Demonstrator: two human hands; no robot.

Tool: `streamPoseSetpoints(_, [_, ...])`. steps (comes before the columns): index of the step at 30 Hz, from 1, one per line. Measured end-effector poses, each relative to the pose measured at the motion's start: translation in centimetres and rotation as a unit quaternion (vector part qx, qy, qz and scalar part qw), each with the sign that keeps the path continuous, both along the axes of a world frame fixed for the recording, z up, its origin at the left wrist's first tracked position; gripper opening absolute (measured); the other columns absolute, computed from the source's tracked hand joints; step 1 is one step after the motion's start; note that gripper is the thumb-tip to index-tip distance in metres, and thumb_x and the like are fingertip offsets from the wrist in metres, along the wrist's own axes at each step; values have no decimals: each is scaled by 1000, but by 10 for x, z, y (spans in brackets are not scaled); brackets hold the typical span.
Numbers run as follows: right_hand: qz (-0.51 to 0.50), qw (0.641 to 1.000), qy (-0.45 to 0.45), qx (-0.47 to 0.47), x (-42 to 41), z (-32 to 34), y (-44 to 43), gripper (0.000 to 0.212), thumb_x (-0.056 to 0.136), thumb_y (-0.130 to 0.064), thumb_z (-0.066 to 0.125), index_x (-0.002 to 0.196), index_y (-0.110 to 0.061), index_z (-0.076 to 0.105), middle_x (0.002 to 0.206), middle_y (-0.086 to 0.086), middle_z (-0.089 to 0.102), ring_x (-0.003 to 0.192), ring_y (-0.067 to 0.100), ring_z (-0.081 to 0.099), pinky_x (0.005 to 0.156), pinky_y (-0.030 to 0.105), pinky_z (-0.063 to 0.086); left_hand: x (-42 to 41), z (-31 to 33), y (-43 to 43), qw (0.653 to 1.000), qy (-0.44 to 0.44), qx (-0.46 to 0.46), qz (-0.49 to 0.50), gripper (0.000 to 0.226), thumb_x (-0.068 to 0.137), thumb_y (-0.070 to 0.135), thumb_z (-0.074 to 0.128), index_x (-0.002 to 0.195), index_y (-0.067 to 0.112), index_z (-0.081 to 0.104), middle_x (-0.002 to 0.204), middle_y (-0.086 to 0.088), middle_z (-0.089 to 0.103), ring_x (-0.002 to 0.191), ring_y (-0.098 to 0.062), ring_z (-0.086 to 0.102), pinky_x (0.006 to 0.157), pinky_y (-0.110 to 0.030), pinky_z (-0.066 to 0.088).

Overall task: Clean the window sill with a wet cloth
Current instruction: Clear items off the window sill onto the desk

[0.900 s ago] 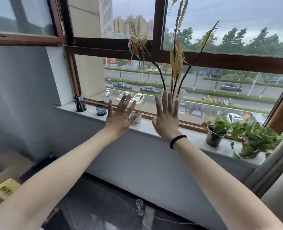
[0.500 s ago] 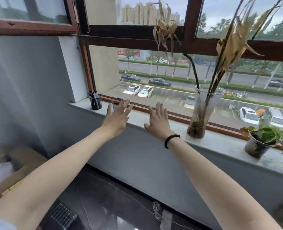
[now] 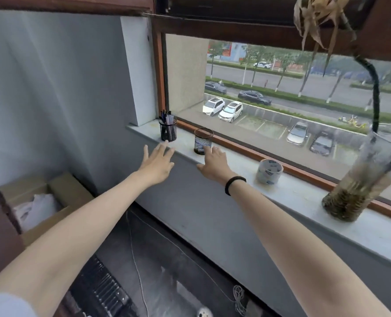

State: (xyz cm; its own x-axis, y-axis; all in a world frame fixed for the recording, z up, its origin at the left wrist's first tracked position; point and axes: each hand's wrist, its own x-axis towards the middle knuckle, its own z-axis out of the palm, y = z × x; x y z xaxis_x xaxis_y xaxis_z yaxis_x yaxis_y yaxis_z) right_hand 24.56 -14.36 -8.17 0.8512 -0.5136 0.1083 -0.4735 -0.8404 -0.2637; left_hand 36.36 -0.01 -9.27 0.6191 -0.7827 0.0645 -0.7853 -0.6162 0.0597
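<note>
Pens in mesh cup (image 3: 168, 131), second mesh cup (image 3: 203, 141) empty, beside it on window sill (image 3: 293, 195) running left-right; left hand (image 3: 156, 164), right hand (image 3: 215, 164): fingers spread, holding nothing.

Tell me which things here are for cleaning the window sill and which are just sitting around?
For the job:
- window sill
- left hand and right hand, both empty and open
- no wet cloth is in view

Just sitting around:
- pen cup
- empty mesh cup
- tape roll
- glass vase of dried stems
- cardboard box on the floor
</note>
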Motion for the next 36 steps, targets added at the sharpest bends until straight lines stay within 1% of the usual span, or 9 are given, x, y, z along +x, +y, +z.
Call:
streamPoseSetpoints(3, [26,999,-6,37,45,-9,-21,65,91,-31,54,145,-8,25,137,20,37,131,34,29,109,39,24,39,-10,-19,999,-20,28,15,54,101,28,30,150,16,11,158,-8,-7,145,-24,-14,110,-55,-15])
streamPoseSetpoints(9, [61,992,-17,112,130,-22,-67,58,92,-21,51,143,-5,28,140,21,35,134,34,26,109,35,22,116,-18,-70,998,19,36,52,56,101,31,33,151,17,11,157,-12,-3,145,-24,-13,110,-54,-14])
streamPoseSetpoints(14, [70,985,-11,157,192,-39,-92,56,89,-18,52,140,-4,31,135,21,40,128,36,34,105,42,32,169,-31,-98,996,36,25,82,55,101,32,34,150,18,14,157,-14,-9,143,-25,-20,112,-52,-13])
streamPoseSetpoints(17, [79,982,8,171,220,-49,-99,55,90,-18,51,140,-5,30,134,21,40,126,36,35,104,44,34,197,-38,-107,994,47,36,88,56,101,33,35,150,19,13,157,-14,-11,143,-25,-20,112,-51,-12])
streamPoseSetpoints(23, [65,975,5,213,277,-67,-113,49,90,-16,50,135,-8,33,132,18,40,121,36,38,96,43,37,254,-49,-127,983,127,15,130,57,100,34,37,148,14,14,156,-19,-11,145,-33,-1,116,-50,-1])
streamPoseSetpoints(27, [31,971,-6,235,314,-68,-121,47,88,-18,52,130,-9,35,126,20,36,111,40,46,91,43,41,283,-53,-143,959,232,-18,164,63,99,36,40,146,5,12,156,-18,-11,141,-39,15,114,-50,15])
streamPoseSetpoints(31, [18,971,-10,238,343,-79,-131,41,88,-16,54,124,-9,36,145,31,16,111,43,49,87,40,43,313,-69,-156,931,318,-102,148,80,93,36,54,150,6,7,158,-12,4,145,-25,11,116,-40,17])
streamPoseSetpoints(33, [10,972,-38,234,350,-88,-133,35,87,-16,56,117,-8,39,137,27,29,105,41,52,80,38,44,319,-73,-160,915,343,-157,143,81,90,33,59,151,9,11,157,-7,16,144,-22,17,114,-34,20])
streamPoseSetpoints(36, [10,971,-81,225,351,-99,-131,29,86,-14,60,108,-10,41,113,12,44,90,30,51,68,34,40,318,-80,-163,902,359,-212,113,67,88,29,62,144,16,29,147,0,38,135,-21,35,100,-27,32])
